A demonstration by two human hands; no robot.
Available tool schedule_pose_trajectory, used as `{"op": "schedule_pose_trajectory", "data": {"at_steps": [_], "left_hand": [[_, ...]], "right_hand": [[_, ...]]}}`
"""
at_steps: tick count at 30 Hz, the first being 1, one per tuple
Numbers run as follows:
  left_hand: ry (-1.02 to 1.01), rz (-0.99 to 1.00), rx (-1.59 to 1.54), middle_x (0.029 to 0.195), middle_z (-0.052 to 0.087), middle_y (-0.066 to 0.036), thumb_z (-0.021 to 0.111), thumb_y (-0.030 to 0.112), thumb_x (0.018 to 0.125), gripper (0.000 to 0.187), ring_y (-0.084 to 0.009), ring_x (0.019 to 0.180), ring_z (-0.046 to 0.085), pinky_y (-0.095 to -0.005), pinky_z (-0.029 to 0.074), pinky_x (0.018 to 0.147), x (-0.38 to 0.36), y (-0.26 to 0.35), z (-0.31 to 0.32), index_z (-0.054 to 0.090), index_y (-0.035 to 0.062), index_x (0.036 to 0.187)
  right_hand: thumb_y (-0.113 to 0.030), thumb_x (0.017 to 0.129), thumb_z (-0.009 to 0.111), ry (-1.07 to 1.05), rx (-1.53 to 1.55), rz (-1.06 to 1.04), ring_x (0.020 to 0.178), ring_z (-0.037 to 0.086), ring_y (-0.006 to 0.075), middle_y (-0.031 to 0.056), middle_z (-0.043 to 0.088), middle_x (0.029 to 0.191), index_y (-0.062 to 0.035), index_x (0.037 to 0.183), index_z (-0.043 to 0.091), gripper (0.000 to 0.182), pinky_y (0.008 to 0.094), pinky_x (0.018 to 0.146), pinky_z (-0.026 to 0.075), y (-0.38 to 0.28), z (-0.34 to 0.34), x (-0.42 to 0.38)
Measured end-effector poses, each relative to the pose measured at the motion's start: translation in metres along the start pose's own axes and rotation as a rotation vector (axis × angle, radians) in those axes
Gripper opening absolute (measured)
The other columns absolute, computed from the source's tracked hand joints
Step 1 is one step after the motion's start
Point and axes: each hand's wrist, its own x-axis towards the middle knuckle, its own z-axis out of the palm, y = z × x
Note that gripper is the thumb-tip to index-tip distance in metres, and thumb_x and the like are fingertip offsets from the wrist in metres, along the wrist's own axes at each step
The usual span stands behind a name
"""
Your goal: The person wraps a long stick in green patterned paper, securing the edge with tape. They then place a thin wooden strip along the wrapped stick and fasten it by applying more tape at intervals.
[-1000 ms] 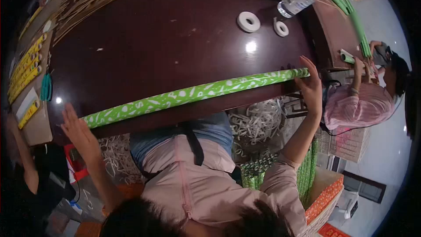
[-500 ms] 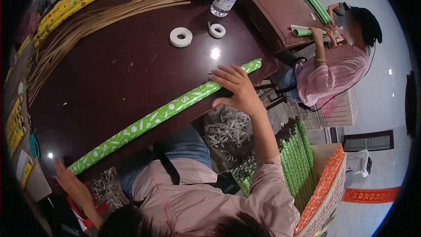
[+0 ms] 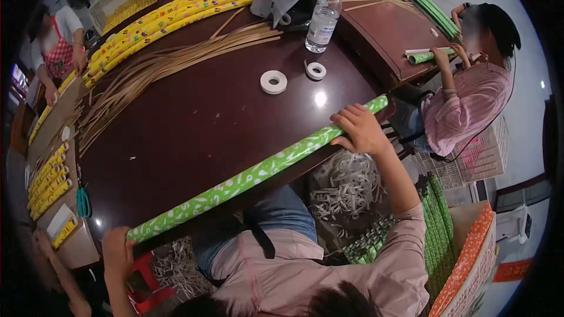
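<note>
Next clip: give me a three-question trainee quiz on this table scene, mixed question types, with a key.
1. True or false: the green patterned roll lies along the table's near edge.
2. Which hand grips the roll's end at the table corner? A) left hand B) right hand
3. Fill in: two white tape rolls lie near a clear plastic ____.

Key: 1 true; 2 A, while the right hand grasps nearer the other end; 3 bottle.

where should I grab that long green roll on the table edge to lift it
Take the green roll near both ends, as the left hand and right hand sit now, coming from the near table edge. It is long and thin, lying along that edge, so a middle grip would likely let it sag.
</note>
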Motion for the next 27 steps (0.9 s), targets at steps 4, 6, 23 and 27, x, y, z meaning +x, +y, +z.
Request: {"op": "schedule_pose_trajectory", "data": {"at_steps": [4, 6, 23, 27], "left_hand": [[-0.127, 0.111, 0.132, 0.081, 0.061, -0.018, 0.068, 0.045, 0.082, 0.045, -0.0426, 0.079, 0.057, -0.0495, 0.043, 0.069, 0.057, 0.013, -0.046, 0.061, 0.0025, 0.095], [-0.1, 0.16, 0.169, 0.078, 0.062, -0.014, 0.081, 0.032, 0.067, 0.043, -0.0386, 0.074, 0.06, -0.0465, 0.044, 0.063, 0.084, 0.017, -0.058, 0.061, 0.0052, 0.094], [0.349, 0.482, 0.269, 0.087, 0.063, -0.015, 0.076, 0.004, 0.064, 0.05, -0.0362, 0.081, 0.06, -0.0452, 0.047, 0.07, 0.263, -0.021, -0.007, 0.057, 0.0063, 0.11], [0.281, 0.48, 0.235, 0.087, 0.064, -0.016, 0.075, 0.005, 0.067, 0.05, -0.0368, 0.086, 0.061, -0.0456, 0.047, 0.075, 0.289, 0.0, 0.002, 0.057, 0.0068, 0.113]], "right_hand": [[-0.046, 0.085, 0.062, -0.102, 0.127, 0.071, 0.075, 0.056, 0.0374, 0.0164, 0.057, 0.082, -0.0002, 0.092, 0.058, 0.047, 0.0442, 0.068, 0.044, 0.012, -0.025, 0.002], [-0.045, 0.087, 0.06, -0.118, 0.201, 0.143, 0.071, 0.055, 0.0408, 0.0195, 0.055, 0.075, 0.0005, 0.089, 0.058, 0.046, 0.0459, 0.063, 0.043, 0.011, -0.036, 0.006], [-0.052, 0.098, 0.05, -0.744, 1.07, 0.946, 0.048, 0.052, 0.0106, 0.0017, 0.054, 0.057, -0.0034, 0.081, 0.066, 0.054, 0.0275, 0.045, 0.04, -0.005, -0.095, -0.035], [-0.052, 0.096, 0.052, -0.769, 1.163, 1.048, 0.046, 0.051, 0.0108, 0.0011, 0.053, 0.055, -0.0042, 0.084, 0.066, 0.052, 0.0265, 0.045, 0.039, -0.004, -0.098, -0.059]]}}
